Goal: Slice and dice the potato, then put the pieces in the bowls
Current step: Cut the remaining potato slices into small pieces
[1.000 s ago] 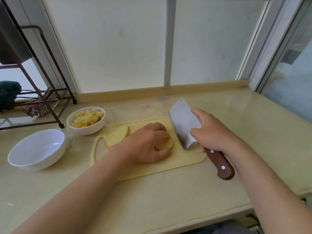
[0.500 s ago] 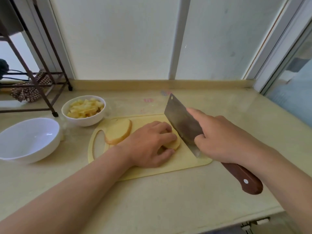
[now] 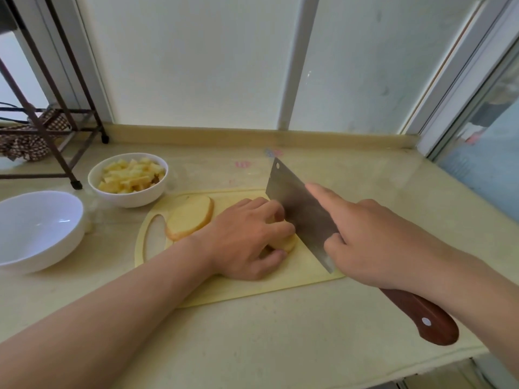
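Observation:
A pale yellow cutting board (image 3: 303, 273) lies on the counter. My left hand (image 3: 247, 240) holds down a potato piece (image 3: 285, 242) on it, fingers curled over the top. My right hand (image 3: 373, 242) grips a cleaver (image 3: 300, 214) by its brown handle, index finger stretched along the blade. The blade stands against the right side of the potato piece. A thick potato slice (image 3: 189, 217) lies flat on the board's left part. A small white bowl (image 3: 127, 182) behind the board holds diced potato. A larger white bowl (image 3: 36, 228) at the left holds nothing.
A dark metal rack (image 3: 56, 113) stands at the back left with a patterned cloth (image 3: 25, 141) under it. Window panes and a low sill run along the counter's back. The counter's front edge is near me, at lower right.
The cleaver has swung down from a raised tilt and come in against the potato piece under my left hand. The view has shifted slightly.

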